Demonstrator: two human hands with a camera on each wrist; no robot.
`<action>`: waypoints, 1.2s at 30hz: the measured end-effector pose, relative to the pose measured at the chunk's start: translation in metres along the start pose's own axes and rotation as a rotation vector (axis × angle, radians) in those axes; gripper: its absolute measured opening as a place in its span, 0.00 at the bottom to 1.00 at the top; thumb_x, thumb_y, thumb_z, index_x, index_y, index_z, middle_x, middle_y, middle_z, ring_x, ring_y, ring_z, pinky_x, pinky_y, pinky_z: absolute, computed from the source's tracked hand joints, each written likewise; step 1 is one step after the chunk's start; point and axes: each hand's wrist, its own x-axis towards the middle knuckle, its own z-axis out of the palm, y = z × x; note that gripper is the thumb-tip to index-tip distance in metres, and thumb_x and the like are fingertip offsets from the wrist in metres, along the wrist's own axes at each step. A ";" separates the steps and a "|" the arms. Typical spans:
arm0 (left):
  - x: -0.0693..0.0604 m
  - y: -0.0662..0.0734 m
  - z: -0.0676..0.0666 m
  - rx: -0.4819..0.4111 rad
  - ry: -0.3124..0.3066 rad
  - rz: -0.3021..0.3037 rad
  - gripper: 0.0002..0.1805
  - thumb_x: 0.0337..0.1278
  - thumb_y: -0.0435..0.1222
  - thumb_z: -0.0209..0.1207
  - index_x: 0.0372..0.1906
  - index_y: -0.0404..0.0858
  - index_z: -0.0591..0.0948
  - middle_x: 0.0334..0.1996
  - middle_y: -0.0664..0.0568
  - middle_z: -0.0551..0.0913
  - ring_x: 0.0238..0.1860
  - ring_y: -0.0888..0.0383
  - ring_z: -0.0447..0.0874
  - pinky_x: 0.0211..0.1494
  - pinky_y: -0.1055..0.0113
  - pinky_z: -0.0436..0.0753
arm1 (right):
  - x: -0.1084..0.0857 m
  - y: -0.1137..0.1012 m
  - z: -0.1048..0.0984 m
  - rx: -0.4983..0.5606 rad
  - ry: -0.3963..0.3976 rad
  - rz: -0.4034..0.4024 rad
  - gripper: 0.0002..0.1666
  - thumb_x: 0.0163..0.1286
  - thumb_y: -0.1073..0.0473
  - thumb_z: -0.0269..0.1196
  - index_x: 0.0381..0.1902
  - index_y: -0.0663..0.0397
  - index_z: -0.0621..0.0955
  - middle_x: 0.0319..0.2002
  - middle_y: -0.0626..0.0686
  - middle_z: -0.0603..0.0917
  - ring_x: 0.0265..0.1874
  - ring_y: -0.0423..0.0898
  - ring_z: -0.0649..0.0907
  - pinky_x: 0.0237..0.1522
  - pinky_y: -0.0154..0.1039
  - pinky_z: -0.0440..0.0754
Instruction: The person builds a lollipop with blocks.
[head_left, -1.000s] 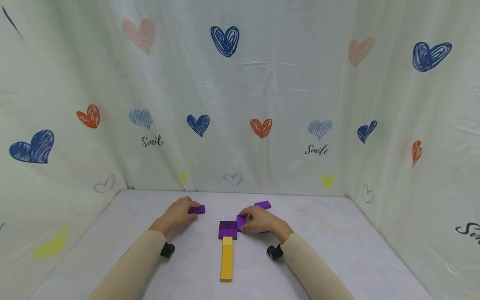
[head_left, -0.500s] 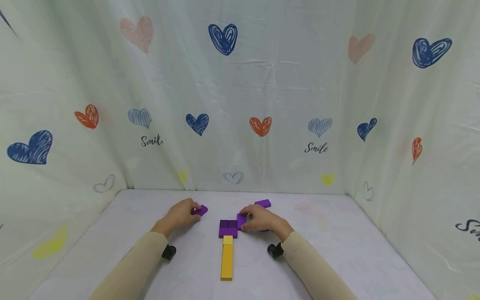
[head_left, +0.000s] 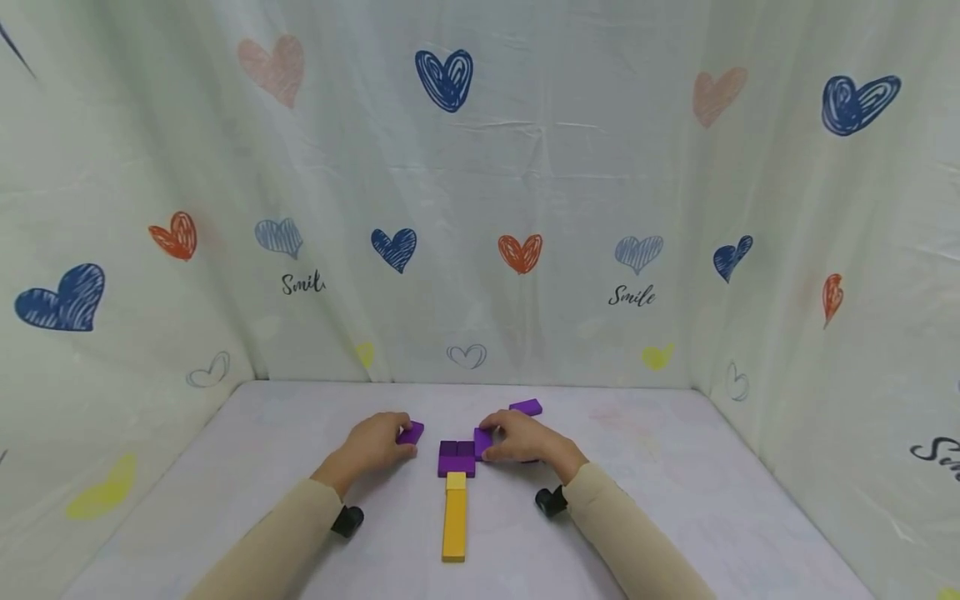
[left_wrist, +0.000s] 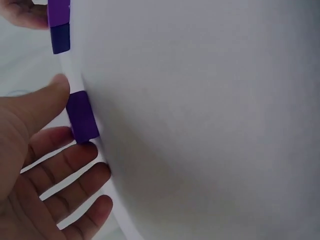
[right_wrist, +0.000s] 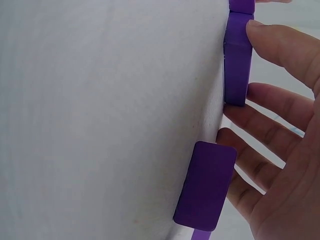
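Where the white surface [head_left: 382, 567] comes nearest the person, the yellow part looks finished: a long yellow bar [head_left: 453, 527] lies straight, pointing away, with a short yellow piece [head_left: 456, 481] at its far end. Just beyond, a purple cluster [head_left: 457, 469] appears to meet that yellow end, its pieces squared up closely, so this middle portion also seems done.

Against the cluster's right side stands a purple block [head_left: 482, 444], pinched between the thumb and fingers of the right hand [head_left: 522, 439]; it looks placed, though not yet let go. Another purple piece [head_left: 529, 462] lies mostly hidden beneath that hand, apparently unused.

To the cluster's left, the left hand [head_left: 375, 442] pinches a tilted block [head_left: 411, 432] between thumb and index finger, its other fingers spread. A gap separates this block from the cluster, so I judge the left side unfinished.

Farthest off, a loose purple block [head_left: 526, 407] lies askew beyond the right hand, touched by neither hand. As I judge it, the left block and these two spare pieces are what remain to be fitted.
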 end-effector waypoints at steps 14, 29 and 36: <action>0.000 -0.005 -0.010 -0.143 -0.109 0.036 0.31 0.50 0.34 0.68 0.63 0.43 0.74 0.62 0.45 0.73 0.62 0.44 0.70 0.65 0.48 0.70 | 0.001 0.001 -0.001 -0.004 -0.001 -0.005 0.30 0.58 0.46 0.69 0.58 0.43 0.78 0.53 0.44 0.79 0.51 0.44 0.76 0.57 0.46 0.76; 0.006 0.009 0.001 -0.106 -0.086 0.081 0.26 0.48 0.41 0.71 0.54 0.43 0.79 0.54 0.48 0.79 0.58 0.47 0.74 0.64 0.50 0.72 | 0.002 0.001 0.000 -0.003 0.002 -0.011 0.30 0.57 0.47 0.70 0.58 0.44 0.79 0.54 0.45 0.79 0.52 0.45 0.76 0.57 0.47 0.75; 0.007 0.015 0.004 -0.071 -0.083 0.116 0.25 0.48 0.43 0.70 0.54 0.43 0.79 0.54 0.49 0.79 0.58 0.48 0.74 0.64 0.51 0.72 | 0.003 0.002 0.001 -0.003 0.001 0.011 0.29 0.58 0.46 0.69 0.58 0.42 0.78 0.54 0.43 0.79 0.53 0.45 0.76 0.58 0.47 0.75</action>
